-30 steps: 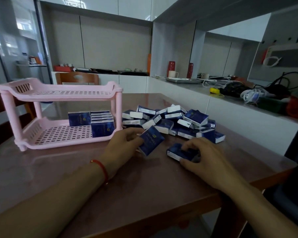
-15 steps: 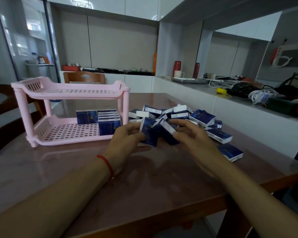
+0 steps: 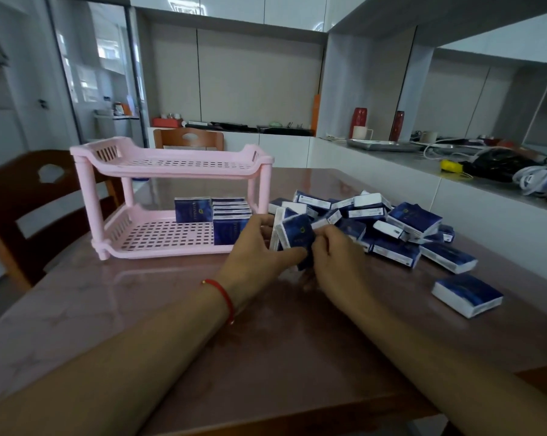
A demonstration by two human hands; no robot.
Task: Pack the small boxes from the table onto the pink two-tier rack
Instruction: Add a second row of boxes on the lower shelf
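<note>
The pink two-tier rack [image 3: 171,166] stands on the table at the left; its lower tier holds several dark blue boxes [image 3: 192,209] at the right end, and its upper tier is bare. A heap of small blue-and-white boxes [image 3: 376,221] lies right of the rack. My left hand [image 3: 259,247] and my right hand [image 3: 338,256] meet just in front of the rack's right post, both gripping a small upright stack of blue boxes [image 3: 295,236] between them. One single box [image 3: 467,294] lies apart at the right.
The glossy brown table [image 3: 171,325] has its front edge near me. A wooden chair [image 3: 29,209] stands at the left and another chair [image 3: 188,138] behind the rack. A white counter [image 3: 439,171] with cables and cups runs along the right.
Both hands have closed together on the boxes and gathered them into an upright stack. The view has moved closer and shifted right, so the rack sits more central.
</note>
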